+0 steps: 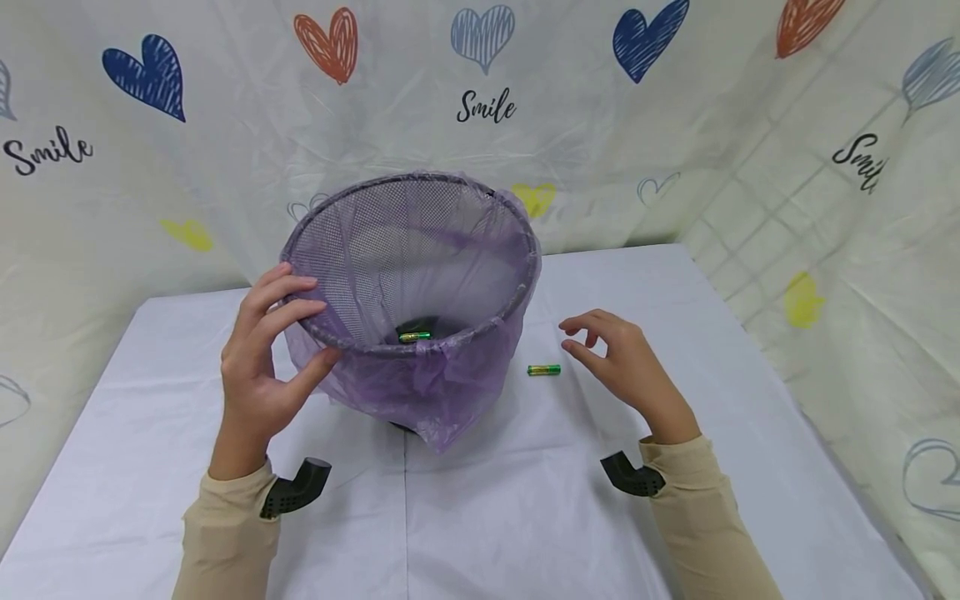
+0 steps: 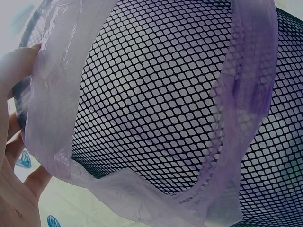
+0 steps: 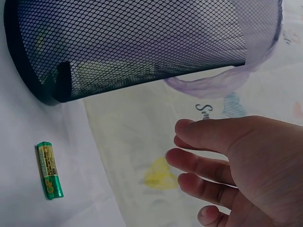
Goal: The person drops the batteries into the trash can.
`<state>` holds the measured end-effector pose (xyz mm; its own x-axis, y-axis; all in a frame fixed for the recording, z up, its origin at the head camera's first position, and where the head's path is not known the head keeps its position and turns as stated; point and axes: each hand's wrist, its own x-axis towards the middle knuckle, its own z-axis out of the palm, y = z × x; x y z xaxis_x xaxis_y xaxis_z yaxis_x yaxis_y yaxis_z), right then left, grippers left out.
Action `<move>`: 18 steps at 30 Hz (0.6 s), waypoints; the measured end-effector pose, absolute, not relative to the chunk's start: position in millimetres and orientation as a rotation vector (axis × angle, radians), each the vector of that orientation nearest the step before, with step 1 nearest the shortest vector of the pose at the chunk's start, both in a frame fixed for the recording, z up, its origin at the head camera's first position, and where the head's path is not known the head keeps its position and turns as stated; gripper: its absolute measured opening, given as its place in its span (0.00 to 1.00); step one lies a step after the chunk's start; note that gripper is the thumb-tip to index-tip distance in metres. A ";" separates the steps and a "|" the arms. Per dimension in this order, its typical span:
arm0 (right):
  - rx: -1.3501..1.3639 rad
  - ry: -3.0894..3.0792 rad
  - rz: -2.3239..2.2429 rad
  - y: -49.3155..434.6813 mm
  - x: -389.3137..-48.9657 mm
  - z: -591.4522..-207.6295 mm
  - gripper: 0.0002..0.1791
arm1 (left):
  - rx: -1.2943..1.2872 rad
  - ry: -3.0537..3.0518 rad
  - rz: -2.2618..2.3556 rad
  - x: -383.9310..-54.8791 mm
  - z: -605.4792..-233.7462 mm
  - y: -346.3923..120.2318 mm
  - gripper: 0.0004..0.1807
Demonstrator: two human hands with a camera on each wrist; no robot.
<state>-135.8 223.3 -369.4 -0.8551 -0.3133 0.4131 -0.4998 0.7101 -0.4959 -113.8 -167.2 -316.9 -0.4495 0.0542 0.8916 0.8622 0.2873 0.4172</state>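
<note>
A black mesh wastebasket point(image 1: 420, 177), lined with a thin purple plastic bag point(image 1: 442, 408), stands on the table with its mouth toward me. My left hand point(image 1: 270, 350) grips its rim at the left, fingers over the edge and thumb at the near side; the left wrist view shows the mesh point(image 2: 151, 94) close up. At the bottom of the basket lies a green and gold battery point(image 1: 415, 337). Another such battery point(image 1: 543, 370) rests on the table to the basket's right. Just beyond it hovers my right hand point(image 1: 618, 358), fingers loosely bent, holding nothing.
A white cloth covers the table point(image 1: 480, 533). Behind and along the right side hangs a pale curtain point(image 1: 405, 125) printed with hearts and the word "Smile". Each wrist carries a black curved mount point(image 1: 296, 490).
</note>
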 end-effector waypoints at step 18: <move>0.598 -2.744 0.879 229.5 -145.9 -386.0 0.14 | -0.821 -1.764 -1.249 -108.4 -311.7 -164.0 0.29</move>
<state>-145.9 229.5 -386.0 -0.8986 -0.3161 0.3043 -0.4341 0.7415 -0.5116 -108.4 -164.0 -311.7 -0.4642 0.0559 0.8840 0.8523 0.2999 0.4286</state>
